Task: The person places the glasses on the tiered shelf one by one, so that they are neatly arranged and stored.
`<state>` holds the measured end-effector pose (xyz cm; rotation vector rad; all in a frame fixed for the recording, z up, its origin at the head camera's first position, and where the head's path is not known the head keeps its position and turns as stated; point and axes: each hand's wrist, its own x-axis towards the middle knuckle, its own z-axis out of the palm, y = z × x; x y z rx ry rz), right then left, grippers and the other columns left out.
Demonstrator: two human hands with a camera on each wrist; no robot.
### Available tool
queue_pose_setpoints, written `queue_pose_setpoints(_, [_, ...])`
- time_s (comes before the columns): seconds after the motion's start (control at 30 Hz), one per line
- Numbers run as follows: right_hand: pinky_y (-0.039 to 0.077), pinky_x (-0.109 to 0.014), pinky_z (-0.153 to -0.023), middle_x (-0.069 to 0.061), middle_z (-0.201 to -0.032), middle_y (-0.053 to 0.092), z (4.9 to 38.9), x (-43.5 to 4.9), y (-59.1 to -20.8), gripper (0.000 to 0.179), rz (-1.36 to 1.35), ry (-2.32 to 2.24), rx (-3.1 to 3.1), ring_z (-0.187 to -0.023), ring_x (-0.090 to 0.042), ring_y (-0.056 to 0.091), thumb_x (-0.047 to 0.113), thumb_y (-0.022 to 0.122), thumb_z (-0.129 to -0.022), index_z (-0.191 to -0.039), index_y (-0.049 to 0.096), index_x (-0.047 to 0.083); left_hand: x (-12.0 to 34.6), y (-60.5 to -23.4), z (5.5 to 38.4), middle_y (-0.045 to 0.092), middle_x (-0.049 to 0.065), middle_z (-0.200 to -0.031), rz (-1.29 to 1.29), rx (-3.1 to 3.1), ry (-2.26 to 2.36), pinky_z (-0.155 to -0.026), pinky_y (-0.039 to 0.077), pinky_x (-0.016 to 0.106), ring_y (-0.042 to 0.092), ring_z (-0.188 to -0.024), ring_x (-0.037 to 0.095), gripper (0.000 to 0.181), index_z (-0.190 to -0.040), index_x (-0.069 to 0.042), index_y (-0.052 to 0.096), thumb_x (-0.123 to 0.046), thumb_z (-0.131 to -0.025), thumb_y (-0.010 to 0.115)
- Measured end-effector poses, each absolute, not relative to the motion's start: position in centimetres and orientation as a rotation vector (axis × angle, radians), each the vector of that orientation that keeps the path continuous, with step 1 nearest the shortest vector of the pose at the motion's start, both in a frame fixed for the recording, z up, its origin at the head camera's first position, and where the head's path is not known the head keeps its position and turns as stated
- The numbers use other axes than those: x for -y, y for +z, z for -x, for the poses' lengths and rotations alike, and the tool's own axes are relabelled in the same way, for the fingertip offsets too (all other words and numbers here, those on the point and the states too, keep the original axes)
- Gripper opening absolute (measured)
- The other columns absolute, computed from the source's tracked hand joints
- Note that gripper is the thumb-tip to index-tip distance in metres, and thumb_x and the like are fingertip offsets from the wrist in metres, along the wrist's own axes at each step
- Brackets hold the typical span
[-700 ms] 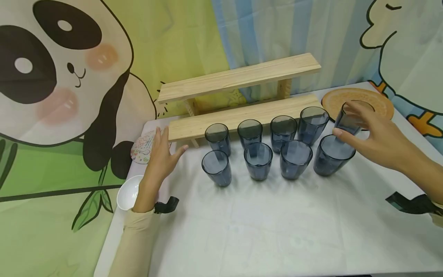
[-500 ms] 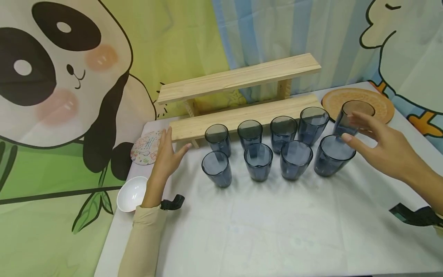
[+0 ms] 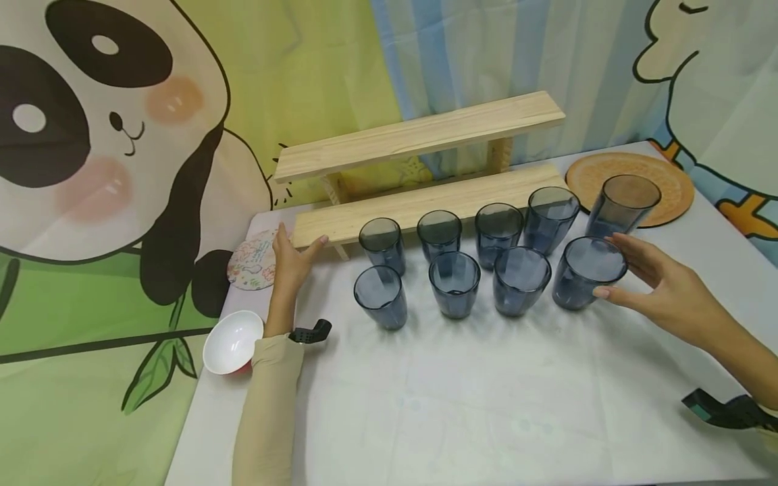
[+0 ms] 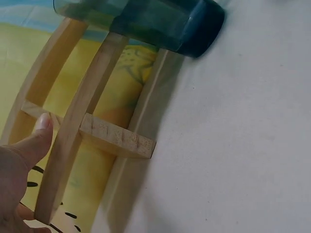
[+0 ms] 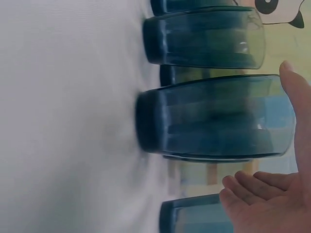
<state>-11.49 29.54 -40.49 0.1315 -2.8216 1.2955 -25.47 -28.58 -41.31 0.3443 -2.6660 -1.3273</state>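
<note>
Several blue-tinted drinking glasses stand upright in two rows on the white table. My right hand is around the near side of the front-row end glass, thumb at its left and fingers behind to the right. The right wrist view shows the thumb by the rim of this glass and the palm beside it, fingers extended. Behind it stands another glass. My left hand is at the left end of the lower board of a wooden two-tier shelf, thumb stretched along the board.
The upper board runs above the lower one. An orange round mat lies at the back right. At the left are a floral round mat and a white bowl. Printed curtains hang behind.
My right hand has moved from the rear right glass down and toward me to the front-row end glass. My left hand has shifted slightly toward the shelf's left end.
</note>
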Motion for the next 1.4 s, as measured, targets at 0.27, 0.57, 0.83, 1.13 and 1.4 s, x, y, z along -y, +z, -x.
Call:
queue_pose_setpoints(0.27, [0.030, 0.006, -0.101, -0.029, -0.163, 0.038, 11.2, -29.3, -42.7, 0.095, -0.196, 1.408, 2.762, -0.152, -0.005, 0.038, 0.018, 0.088, -0.088, -0.164, 0.033, 0.006, 29.6, -41.6, 25.9, 0.013, 0.027, -0.172, -0.312, 2.687, -1.336, -0.132, 0.016, 0.053, 0.017, -0.161, 0.041, 0.110, -0.168, -0.003, 0.009, -0.050, -0.096, 0.076])
queue_pose_setpoints(0.57, [0.034, 0.003, -0.103, -0.025, -0.154, 0.050, 11.6, -29.1, -43.7, 0.078, -0.210, 1.439, 2.695, -0.130, 0.021, 0.040, 0.015, 0.088, -0.088, -0.155, 0.047, 0.006, 30.3, -41.3, 25.8, 0.030, 0.022, -0.170, -0.213, 2.667, -1.478, -0.131, 0.022, 0.052, 0.029, -0.157, 0.038, 0.091, -0.167, -0.005, 0.022, -0.041, -0.101, 0.073])
queue_pose_setpoints(0.83, [0.038, 0.004, -0.098, -0.027, -0.153, 0.051, 11.7, -29.0, -43.8, 0.068, -0.140, 1.441, 2.701, -0.122, 0.025, 0.043, 0.020, 0.088, -0.089, -0.146, 0.055, 0.004, 30.6, -41.3, 25.9, 0.029, 0.024, -0.170, -0.155, 2.698, -1.438, -0.131, 0.024, 0.052, 0.030, -0.157, 0.039, 0.089, -0.167, -0.004, 0.020, -0.034, -0.102, 0.072])
queue_pose_setpoints(1.13, [0.037, 0.005, -0.097, -0.027, -0.153, 0.052, 11.7, -29.1, -44.1, 0.068, -0.140, 1.407, 2.704, -0.119, 0.028, 0.041, 0.022, 0.088, -0.089, -0.146, 0.056, 0.004, 30.7, -41.8, 25.9, 0.028, 0.022, -0.171, -0.132, 2.697, -1.448, -0.131, 0.024, 0.051, 0.029, -0.158, 0.037, 0.088, -0.168, -0.003, 0.020, -0.036, -0.103, 0.070])
queue_pose_setpoints(1.4, [0.037, 0.005, -0.097, -0.025, -0.150, 0.054, 11.7, -28.9, -43.7, 0.067, -0.196, 1.383, 2.679, -0.119, 0.028, 0.042, 0.018, 0.088, -0.088, -0.146, 0.057, 0.003, 30.9, -42.0, 25.7, 0.027, 0.022, -0.171, -0.120, 2.703, -1.448, -0.131, 0.024, 0.051, 0.027, -0.159, 0.038, 0.088, -0.168, -0.003, 0.019, -0.037, -0.104, 0.069])
